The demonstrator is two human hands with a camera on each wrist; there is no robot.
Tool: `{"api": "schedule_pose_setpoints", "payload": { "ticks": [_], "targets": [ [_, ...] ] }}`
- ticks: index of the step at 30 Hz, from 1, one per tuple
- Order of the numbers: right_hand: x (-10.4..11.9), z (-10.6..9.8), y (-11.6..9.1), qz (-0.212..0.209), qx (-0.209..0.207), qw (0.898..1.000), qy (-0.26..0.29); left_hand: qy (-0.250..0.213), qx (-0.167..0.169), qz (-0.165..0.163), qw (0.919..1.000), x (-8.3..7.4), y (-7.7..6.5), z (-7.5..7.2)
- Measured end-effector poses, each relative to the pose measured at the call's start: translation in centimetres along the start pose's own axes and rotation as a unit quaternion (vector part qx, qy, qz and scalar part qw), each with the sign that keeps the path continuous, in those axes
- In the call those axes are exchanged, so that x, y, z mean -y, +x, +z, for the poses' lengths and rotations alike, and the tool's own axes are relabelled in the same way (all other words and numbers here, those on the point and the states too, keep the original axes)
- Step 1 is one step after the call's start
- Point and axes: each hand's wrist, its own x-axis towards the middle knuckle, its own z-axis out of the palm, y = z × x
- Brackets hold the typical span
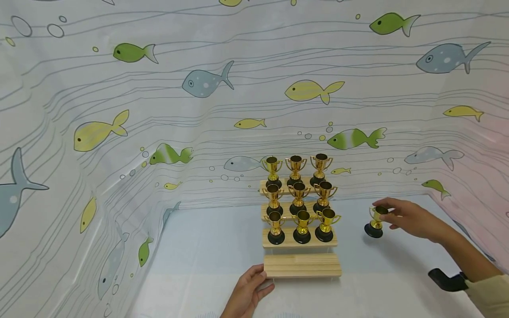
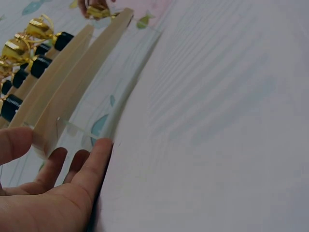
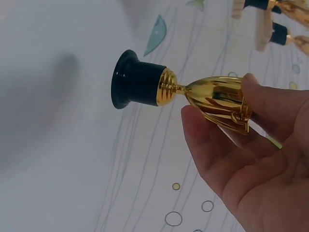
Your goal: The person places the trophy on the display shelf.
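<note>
A small gold trophy cup [image 1: 374, 225] with a black base is pinched by its cup between the thumb and fingers of my right hand [image 1: 413, 219], held upright above the surface right of the stand. The right wrist view shows the trophy's black base [image 3: 140, 79] free of the fingers. My left hand [image 1: 247, 291] grips the left end of the lowest step of a tiered wooden stand [image 1: 302, 266], thumb and fingers about the board's end. That step is bare. On the three steps behind it stand similar gold trophies [image 1: 303, 221] in rows of three.
The stand's boards rest on clear supports [image 2: 77, 128]. A pale cloth [image 1: 199, 247] printed with fish lies under it and rises as walls behind and at the sides. A black strap piece [image 1: 448, 281] sits at the right wrist.
</note>
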Motion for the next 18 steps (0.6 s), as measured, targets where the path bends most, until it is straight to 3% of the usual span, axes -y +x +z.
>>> {"api": "schedule_pose_setpoints", "payload": {
  "ticks": [18],
  "targets": [
    [3.5, 0.9, -1.1, -0.087, 0.043, 0.995, -0.007, -0.004, -0.004, -0.008, 1.0, -0.1, -0.1, 0.0]
  ]
}}
